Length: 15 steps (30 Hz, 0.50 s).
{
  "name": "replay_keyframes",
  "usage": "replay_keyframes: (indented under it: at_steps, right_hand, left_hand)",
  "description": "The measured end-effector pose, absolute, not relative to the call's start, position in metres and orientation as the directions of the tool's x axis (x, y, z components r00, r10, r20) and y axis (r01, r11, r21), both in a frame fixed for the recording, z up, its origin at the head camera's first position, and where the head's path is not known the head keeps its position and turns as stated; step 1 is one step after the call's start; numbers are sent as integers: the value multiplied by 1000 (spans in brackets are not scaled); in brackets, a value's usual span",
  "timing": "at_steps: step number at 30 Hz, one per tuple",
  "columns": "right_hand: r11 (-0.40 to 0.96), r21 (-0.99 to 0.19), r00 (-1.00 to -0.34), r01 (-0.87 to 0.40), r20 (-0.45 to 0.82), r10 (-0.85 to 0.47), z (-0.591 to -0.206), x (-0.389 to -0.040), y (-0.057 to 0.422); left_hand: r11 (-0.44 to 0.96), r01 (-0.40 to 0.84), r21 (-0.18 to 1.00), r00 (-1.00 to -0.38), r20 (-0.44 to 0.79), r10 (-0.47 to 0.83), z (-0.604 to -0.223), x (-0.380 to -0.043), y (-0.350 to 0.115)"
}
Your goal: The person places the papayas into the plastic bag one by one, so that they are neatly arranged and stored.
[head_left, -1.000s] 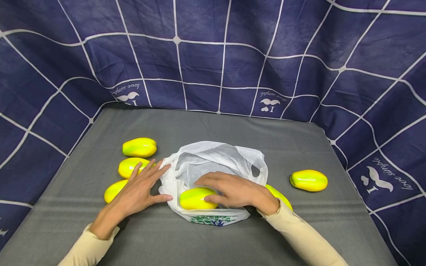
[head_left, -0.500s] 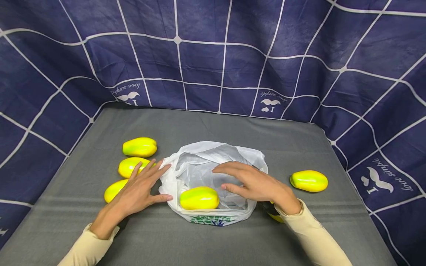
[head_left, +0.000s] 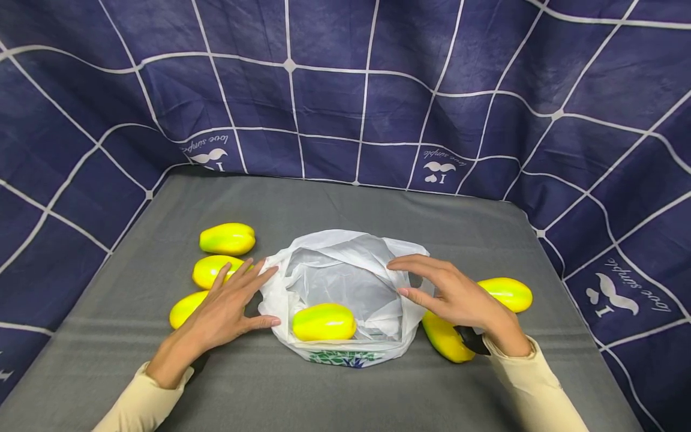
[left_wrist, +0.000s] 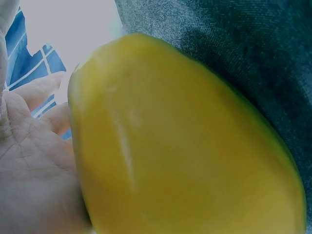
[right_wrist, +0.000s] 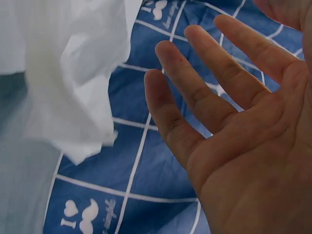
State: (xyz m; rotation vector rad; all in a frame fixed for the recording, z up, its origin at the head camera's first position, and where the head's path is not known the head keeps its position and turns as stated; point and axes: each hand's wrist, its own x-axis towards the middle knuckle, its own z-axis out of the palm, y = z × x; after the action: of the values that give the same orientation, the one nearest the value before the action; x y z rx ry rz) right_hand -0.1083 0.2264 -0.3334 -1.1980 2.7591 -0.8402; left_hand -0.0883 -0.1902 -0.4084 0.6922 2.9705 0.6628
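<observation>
A white plastic bag (head_left: 372,252) lies in the middle with its mouth open upward and green print at the front. One yellow-green papaya (head_left: 324,322) sits inside by the front rim. My left hand (head_left: 224,312) rests with spread fingers at the bag's left edge, its thumb on the plastic. In the left wrist view a papaya (left_wrist: 180,141) fills the picture beside that palm. My right hand (head_left: 459,294) hovers over the bag's right side near the handle hole, fingers extended and holding nothing. Its bare palm shows in the right wrist view, apart from the bag (right_wrist: 92,83).
Three papayas stand in a column at left: the back one (head_left: 227,239), the middle one (head_left: 210,272) and the front one (head_left: 185,309). Two lie at right, a near one (head_left: 445,339) and a farther one (head_left: 513,294). Blue gridded cloth (head_left: 324,102) walls the grey table (head_left: 345,204).
My right hand has released the papaya inside the bag and drawn back to the right, out over the bag's right edge. My left hand has stayed put.
</observation>
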Motion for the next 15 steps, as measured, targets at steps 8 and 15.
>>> replay_keyframes:
  at_steps: [8,15]
  right_hand:
    - [603,-477,-756,-639,243,-608,-332,-107,255]
    - [664,-469,-811,-582,273,-517,-332,-105,284]
  left_hand:
    - [813,414,409,-903,71,423,-409,-89,-191]
    - [814,415,407,-901,61,429,-407,-91,-191]
